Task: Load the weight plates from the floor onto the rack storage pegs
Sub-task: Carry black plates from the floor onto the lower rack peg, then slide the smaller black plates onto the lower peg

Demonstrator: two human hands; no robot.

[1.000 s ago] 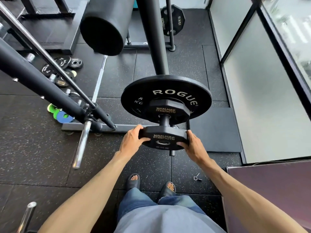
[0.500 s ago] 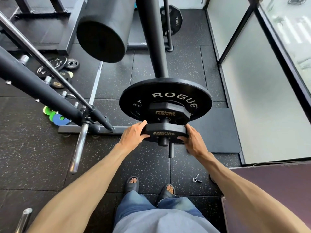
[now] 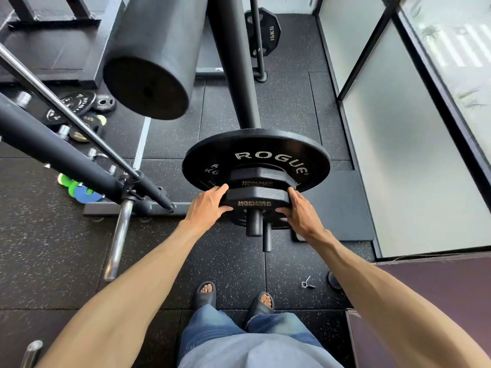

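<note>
Plate (image 3: 256,199): small black Hammer Strength one, on the rack's peg (image 3: 253,221); the peg's tip sticks out toward me through its hole.
Behind it: a twin plate (image 3: 256,179) just beside mine (I cannot tell if they touch), then the big Rogue plate (image 3: 265,152) by the upright (image 3: 233,62).
Left hand (image 3: 208,204): I grip the plate's left edge, fingers over the rim, thumb on the front face.
Right hand (image 3: 301,211): I grip its right edge the same way.
Floor (image 3: 279,107): loose plates (image 3: 77,102) lie far left; a clip (image 3: 307,282) lies near my right foot.
</note>
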